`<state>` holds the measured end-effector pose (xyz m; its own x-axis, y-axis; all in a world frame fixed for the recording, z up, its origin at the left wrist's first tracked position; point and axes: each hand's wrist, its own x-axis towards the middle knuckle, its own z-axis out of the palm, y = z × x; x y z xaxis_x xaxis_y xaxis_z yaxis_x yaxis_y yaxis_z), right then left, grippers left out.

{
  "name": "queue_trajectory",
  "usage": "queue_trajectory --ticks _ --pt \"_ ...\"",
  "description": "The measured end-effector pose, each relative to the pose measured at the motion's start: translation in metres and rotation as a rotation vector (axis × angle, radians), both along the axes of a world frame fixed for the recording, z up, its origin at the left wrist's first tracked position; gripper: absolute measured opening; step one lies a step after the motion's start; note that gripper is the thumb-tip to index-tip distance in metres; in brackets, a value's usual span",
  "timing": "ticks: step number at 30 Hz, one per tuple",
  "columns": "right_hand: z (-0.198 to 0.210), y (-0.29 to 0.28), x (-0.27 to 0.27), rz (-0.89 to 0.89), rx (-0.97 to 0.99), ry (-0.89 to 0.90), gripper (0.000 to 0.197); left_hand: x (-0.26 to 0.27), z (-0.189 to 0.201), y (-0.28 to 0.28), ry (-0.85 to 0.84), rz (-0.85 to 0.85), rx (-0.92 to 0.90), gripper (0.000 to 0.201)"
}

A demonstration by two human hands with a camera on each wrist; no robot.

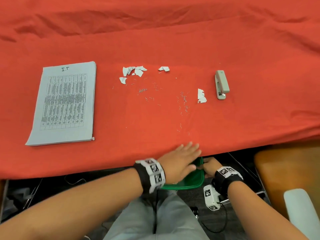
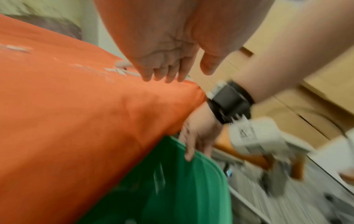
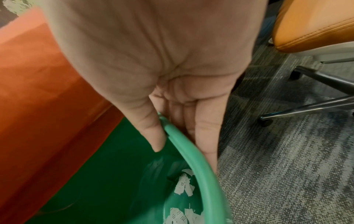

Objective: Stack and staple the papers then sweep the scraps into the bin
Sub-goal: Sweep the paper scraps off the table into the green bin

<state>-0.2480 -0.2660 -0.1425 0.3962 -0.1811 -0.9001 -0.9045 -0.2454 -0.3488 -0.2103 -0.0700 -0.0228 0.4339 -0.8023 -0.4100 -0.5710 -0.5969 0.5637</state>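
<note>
A thick stack of printed papers point(image 1: 64, 103) lies at the table's left. Torn paper scraps point(image 1: 133, 71) and loose staples point(image 1: 183, 101) are scattered over the middle of the red cloth. A grey stapler point(image 1: 222, 84) sits at the right. My left hand point(image 1: 181, 158) is flat, fingers straight, at the table's front edge above the green bin point(image 1: 188, 185). My right hand point(image 1: 210, 166) pinches the bin's rim point(image 3: 180, 145) just under the table edge, thumb inside and fingers outside. Several scraps point(image 3: 184, 186) lie in the bin's bottom.
A red cloth point(image 1: 155, 40) covers the whole table. An orange chair point(image 1: 285, 170) stands at the right, its wheeled base point(image 3: 306, 106) on grey carpet. A white wrist camera point(image 1: 212, 197) hangs below my right wrist with a cable.
</note>
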Motion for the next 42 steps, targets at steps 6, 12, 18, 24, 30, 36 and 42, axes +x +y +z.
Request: queue_trajectory --ticks 6,12,18,24,30,36,42 --pt "-0.005 -0.006 -0.001 -0.053 0.032 0.015 0.019 0.136 0.026 -0.022 -0.133 0.227 0.011 0.062" --pt "-0.006 -0.01 -0.002 -0.093 0.053 0.029 0.02 0.199 0.005 -0.052 -0.22 0.047 0.185 0.069" --pt "-0.013 -0.019 -0.005 -0.099 0.054 0.036 0.021 0.188 -0.018 -0.075 -0.241 -0.036 0.225 0.074" --pt "-0.019 -0.025 -0.006 -0.043 0.04 0.057 0.025 0.122 -0.025 -0.03 -0.21 -0.202 0.198 0.085" --pt "-0.017 -0.025 -0.002 -0.053 0.051 0.056 0.025 0.05 -0.011 0.01 -0.043 -0.368 0.221 0.078" --pt "-0.02 -0.023 0.002 -0.047 0.02 0.042 0.024 0.111 0.006 -0.01 -0.111 -0.089 0.162 0.073" --pt "-0.016 -0.019 0.006 -0.052 0.011 0.047 0.02 0.195 -0.011 -0.025 -0.152 0.178 0.251 0.074"
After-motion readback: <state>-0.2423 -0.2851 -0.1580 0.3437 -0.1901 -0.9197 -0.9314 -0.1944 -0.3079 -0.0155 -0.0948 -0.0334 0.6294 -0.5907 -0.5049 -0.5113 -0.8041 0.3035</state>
